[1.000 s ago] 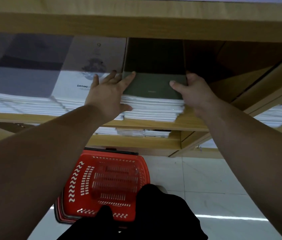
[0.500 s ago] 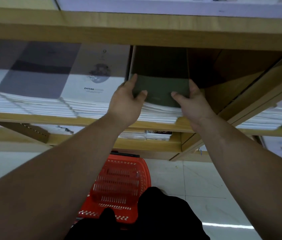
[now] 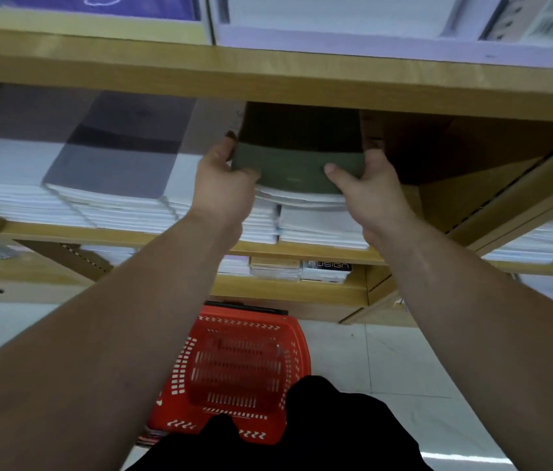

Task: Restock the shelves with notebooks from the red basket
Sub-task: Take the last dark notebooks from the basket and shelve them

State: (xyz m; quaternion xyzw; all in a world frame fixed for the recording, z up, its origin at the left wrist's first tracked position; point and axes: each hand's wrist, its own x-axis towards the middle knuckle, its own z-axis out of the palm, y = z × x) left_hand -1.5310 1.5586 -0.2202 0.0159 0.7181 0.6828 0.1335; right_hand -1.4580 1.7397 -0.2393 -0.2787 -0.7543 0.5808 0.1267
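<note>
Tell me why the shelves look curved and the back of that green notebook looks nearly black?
Head view: the wide-angle lens bows the upper shelf board; the same view has that board shading the far half of the green notebook; head view also shows smeared, blurry stacks at left and a glare streak on the floor.

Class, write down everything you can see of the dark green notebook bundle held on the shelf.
The green notebook bundle has a matte, dark olive cover with a small, unreadable mark near its front edge and white page edges beneath. It lies roughly flat, front slightly bowed, atop a white stack on the wooden shelf, its rear in shadow. The left hand grips its left edge and the right hand its right, thumbs on the cover.
</note>
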